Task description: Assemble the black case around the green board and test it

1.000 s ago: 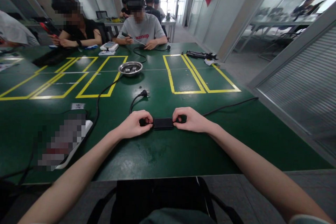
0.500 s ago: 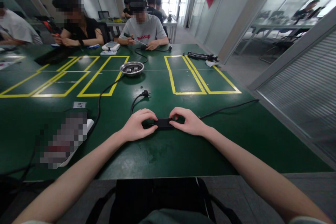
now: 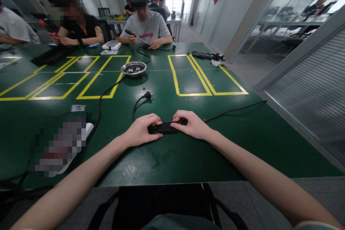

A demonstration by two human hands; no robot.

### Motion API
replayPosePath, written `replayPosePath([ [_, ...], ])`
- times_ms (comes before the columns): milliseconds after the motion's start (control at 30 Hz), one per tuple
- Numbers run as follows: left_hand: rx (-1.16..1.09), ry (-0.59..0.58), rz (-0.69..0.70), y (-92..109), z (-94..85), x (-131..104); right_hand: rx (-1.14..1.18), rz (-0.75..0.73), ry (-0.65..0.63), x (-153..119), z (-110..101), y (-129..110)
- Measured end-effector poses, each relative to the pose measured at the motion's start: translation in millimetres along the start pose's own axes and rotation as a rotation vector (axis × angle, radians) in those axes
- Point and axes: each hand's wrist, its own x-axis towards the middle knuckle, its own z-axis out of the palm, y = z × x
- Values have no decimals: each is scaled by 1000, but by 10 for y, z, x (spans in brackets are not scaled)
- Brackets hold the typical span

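Observation:
A black power adapter [image 3: 166,127] lies flat on the green table, between my two hands. My left hand [image 3: 142,128] pinches its left end, thumb at the near side and fingers at the far side. From behind that hand a black power cord [image 3: 134,109] curves away to a plug [image 3: 148,95] lying on the table. My right hand [image 3: 190,124] grips the adapter's right part, thumb on its top and fingers curled at the far edge. A thin black cable [image 3: 234,110] runs off to the right from behind the right hand.
A metal bowl [image 3: 134,69] with small metal parts stands ahead. Yellow tape [image 3: 176,79] marks the table. A blurred-out device with a white edge [image 3: 87,131] lies left, beside a cable. A small tripod [image 3: 207,56] lies far right. Across sits a person with a screwdriver [image 3: 130,33].
My right hand has slid slightly left along the adapter, its thumb now further over the top. The left hand keeps its place at the left end. The view has shifted a little.

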Motion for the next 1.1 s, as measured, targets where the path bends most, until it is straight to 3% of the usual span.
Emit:
replayPosePath([
  [233, 144, 15, 52, -7, 1, 10, -83, -71, -15, -10, 2, 3],
  [467, 213, 26, 20, -28, 10, 29, -404, -312, -75, 1, 66, -9],
  [767, 341, 15, 49, -14, 22, 27, -542, -352, -66, -17, 93, -15],
  [1100, 329, 4, 48, 10, 9, 34, -555, -351, -77, -15, 64, -25],
])
